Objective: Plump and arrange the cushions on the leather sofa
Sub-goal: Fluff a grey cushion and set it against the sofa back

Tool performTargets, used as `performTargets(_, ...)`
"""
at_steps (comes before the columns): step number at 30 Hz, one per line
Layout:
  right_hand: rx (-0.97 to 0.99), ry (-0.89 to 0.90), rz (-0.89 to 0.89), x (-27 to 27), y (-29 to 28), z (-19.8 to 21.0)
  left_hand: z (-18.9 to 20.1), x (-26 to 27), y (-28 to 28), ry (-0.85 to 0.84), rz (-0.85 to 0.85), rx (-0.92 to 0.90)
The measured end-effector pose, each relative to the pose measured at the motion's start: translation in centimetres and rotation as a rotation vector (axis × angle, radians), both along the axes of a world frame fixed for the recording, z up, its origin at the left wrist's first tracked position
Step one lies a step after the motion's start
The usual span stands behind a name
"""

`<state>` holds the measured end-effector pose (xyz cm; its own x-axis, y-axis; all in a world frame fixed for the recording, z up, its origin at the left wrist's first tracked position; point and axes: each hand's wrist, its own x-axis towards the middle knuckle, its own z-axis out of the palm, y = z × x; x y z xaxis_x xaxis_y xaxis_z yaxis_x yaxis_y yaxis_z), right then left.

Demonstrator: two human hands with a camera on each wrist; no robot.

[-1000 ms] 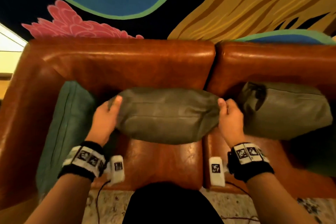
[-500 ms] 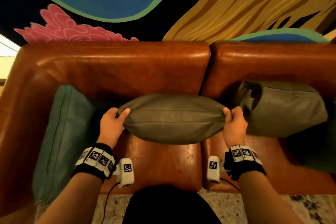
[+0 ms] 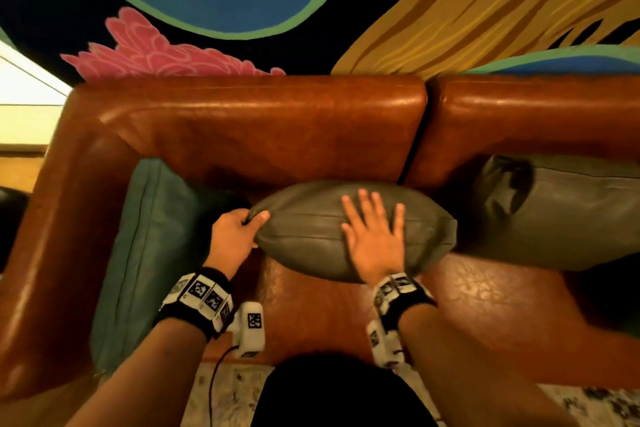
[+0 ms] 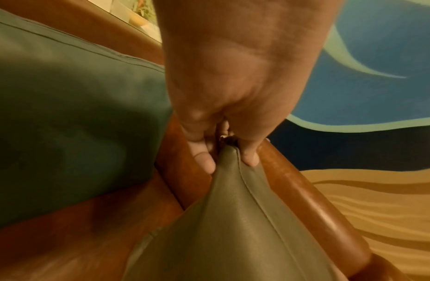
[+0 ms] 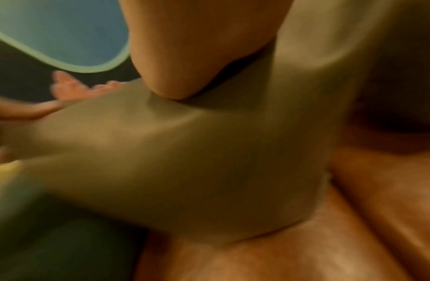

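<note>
Olive cushion (image 3: 311, 229), pinched at 1 corner by the left hand (image 3: 230, 236), now takes the right hand's (image 3: 375, 239) flat-palmed pat, having released its end, signalling plumping underway.

Bare brown leather seat (image 3: 311, 315) lay open in front of the grey-green leather cushion (image 3: 304, 229), giving room for a hand. To the left, a teal leather cushion (image 3: 149, 253) leaned against the sofa arm, with a dark gap between them. To the right, another grey-green leather cushion (image 3: 561, 211) stood just beside, blocking that side. Behind, the brown leather backrest (image 3: 263, 128) closed the way.
</note>
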<state>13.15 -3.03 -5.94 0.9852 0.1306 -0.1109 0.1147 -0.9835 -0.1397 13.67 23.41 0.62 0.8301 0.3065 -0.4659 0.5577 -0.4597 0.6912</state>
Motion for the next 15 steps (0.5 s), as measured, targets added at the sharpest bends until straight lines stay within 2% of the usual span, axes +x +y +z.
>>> performTargets(3,-0.032,0.034,-0.188,1.1,-6.0,-0.3,0.2,0.6,-0.1,-0.004,-0.031,-0.020)
performTargets(5,-0.024,0.047,-0.495,1.9,-7.9,0.0,0.1,1.2,-0.4,-0.007,-0.055,0.041)
performTargets(7,0.168,0.120,-0.897,3.2,-9.0,1.8,0.0,1.8,-0.7,-0.032,-0.014,0.074)
performTargets(8,0.317,0.146,-1.018,3.9,-9.1,2.8,-0.2,2.0,-0.8,-0.054,0.000,0.097)
performTargets(9,0.439,0.135,-1.041,4.3,-9.1,3.8,0.3,2.2,-1.4,-0.066,-0.012,0.119)
performTargets(13,0.579,-0.085,-0.697,3.5,-9.0,7.5,2.6,2.4,-0.8,-0.194,-0.109,0.179)
performTargets(15,0.620,-0.148,-0.725,2.9,-10.9,8.1,3.7,2.4,0.6,-0.248,-0.043,0.169)
